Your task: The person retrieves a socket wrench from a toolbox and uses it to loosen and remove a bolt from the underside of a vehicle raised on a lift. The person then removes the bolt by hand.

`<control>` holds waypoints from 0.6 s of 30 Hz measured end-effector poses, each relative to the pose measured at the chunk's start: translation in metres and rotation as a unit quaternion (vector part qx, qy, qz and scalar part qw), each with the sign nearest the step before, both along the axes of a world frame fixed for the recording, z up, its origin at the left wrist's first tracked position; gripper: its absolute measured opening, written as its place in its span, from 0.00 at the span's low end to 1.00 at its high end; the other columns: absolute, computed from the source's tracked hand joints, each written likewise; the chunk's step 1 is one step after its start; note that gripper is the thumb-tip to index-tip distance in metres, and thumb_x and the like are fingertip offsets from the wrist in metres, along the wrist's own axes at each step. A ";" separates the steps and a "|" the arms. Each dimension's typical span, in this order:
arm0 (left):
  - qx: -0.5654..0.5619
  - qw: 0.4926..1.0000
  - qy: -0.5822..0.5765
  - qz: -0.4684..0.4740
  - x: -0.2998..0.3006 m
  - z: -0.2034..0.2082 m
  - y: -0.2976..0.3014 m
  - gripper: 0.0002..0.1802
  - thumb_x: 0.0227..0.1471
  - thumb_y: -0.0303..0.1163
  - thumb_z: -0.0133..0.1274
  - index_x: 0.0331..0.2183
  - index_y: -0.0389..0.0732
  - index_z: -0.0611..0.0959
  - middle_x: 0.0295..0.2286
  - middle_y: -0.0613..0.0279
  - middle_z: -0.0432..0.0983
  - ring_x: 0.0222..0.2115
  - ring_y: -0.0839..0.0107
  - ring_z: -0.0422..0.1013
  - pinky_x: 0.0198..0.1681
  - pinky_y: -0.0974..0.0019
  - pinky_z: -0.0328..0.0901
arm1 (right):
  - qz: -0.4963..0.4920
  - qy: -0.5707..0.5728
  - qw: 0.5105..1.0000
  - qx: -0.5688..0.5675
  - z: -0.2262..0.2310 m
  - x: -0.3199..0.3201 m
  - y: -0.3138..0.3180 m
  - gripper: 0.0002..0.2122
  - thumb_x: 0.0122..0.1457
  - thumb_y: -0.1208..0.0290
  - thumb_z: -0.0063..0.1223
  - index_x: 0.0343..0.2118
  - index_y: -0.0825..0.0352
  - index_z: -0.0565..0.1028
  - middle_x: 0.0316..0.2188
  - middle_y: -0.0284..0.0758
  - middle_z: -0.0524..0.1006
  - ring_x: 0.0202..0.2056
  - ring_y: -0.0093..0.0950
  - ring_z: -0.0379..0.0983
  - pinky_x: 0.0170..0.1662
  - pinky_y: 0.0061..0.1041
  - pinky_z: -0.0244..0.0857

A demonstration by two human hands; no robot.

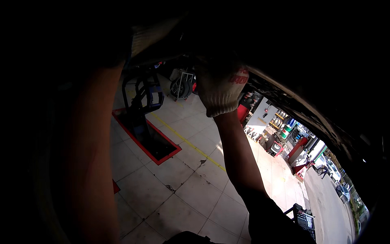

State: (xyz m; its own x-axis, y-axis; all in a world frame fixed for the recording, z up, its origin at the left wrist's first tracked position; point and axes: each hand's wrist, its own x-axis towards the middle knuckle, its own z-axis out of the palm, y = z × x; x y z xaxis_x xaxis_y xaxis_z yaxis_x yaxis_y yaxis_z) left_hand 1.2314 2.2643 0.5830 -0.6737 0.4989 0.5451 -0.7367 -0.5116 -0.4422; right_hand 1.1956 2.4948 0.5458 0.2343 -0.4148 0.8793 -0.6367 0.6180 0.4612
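Both my arms reach up to the dark underside of a vehicle [300, 95]. My right hand [225, 87] wears a pale knitted glove with red print on it. Its fingers vanish into deep shadow against the underside, so what it touches or grips is hidden. Farther left and higher is my left hand [152, 36], also in a pale glove. Only its cuff and part of its back show, and darkness covers the fingers. No tool or part can be made out in either hand.
Below lies a tiled floor [183, 191] with a yellow line and a red-edged pit [156, 160], where a dark metal frame [142, 95] stands. Wheels sit on a rack [181, 87] beyond. To the right are a red lift post [297, 150], an opened toolbox [304, 219] and parked cars [333, 170].
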 end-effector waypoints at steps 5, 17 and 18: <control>0.489 0.586 -0.296 -0.575 -0.030 0.009 -0.004 0.19 0.66 0.28 0.40 0.55 0.32 0.73 0.54 0.43 0.70 0.54 0.52 0.68 0.59 0.53 0.62 | -0.169 0.037 0.984 0.042 0.007 0.010 0.012 0.23 0.61 0.59 0.60 0.56 0.65 0.74 0.47 0.41 0.78 0.48 0.32 0.76 0.49 0.35 0.72; 0.534 0.559 -0.311 -0.553 -0.057 0.011 -0.007 0.12 0.56 0.31 0.53 0.39 0.38 0.87 0.36 0.46 0.83 0.37 0.53 0.79 0.43 0.52 0.71 | 0.115 -0.117 0.986 0.020 0.008 0.005 -0.020 0.11 0.65 0.65 0.56 0.46 0.63 0.80 0.39 0.40 0.84 0.36 0.34 0.83 0.34 0.31 0.76; 0.611 0.477 -0.291 -0.561 -0.050 0.013 0.006 0.13 0.56 0.33 0.55 0.39 0.37 0.87 0.37 0.45 0.83 0.37 0.53 0.79 0.43 0.53 0.71 | 0.091 -0.081 0.992 0.026 0.009 0.004 -0.015 0.12 0.65 0.64 0.57 0.47 0.63 0.80 0.39 0.40 0.83 0.37 0.34 0.83 0.35 0.30 0.77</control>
